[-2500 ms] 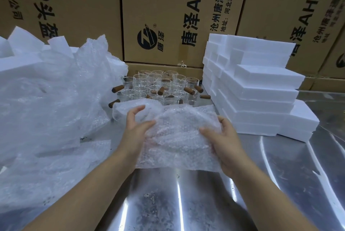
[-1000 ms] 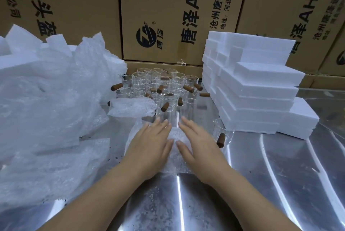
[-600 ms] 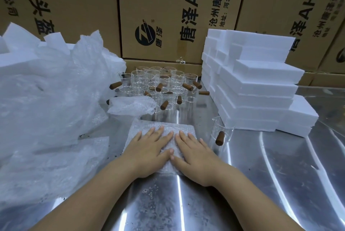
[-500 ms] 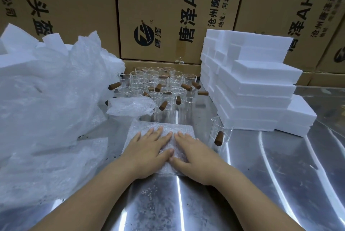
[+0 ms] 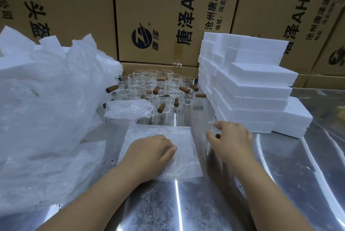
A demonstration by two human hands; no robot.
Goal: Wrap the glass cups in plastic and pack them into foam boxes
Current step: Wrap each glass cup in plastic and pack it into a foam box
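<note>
My right hand (image 5: 231, 141) has left the bubble-wrap sheet (image 5: 183, 137) and now curls round a glass cup (image 5: 213, 129) just right of it on the tabletop (image 5: 289, 174). My left hand (image 5: 153, 151) lies relaxed on the sheet, pinning it (wrapping can start). Cartons (image 5: 168, 6) behind read "唐泽 AH4" and "沧州唐泽通信".

The worktop (image 5: 280, 184) is bare near me and to the far right, so a hand passes freely there. A big heap of plastic (image 5: 46, 109) closes the left side, a stack of foam boxes (image 5: 252, 90) the right, and between them at the back the glass cups (image 5: 158, 88) stand close together before the cartons (image 5: 158, 6). My right hand (image 5: 231, 137) grips one cup (image 5: 213, 127) in the narrow gap between the bubble wrap sheet (image 5: 183, 135) and the foam boxes.
</note>
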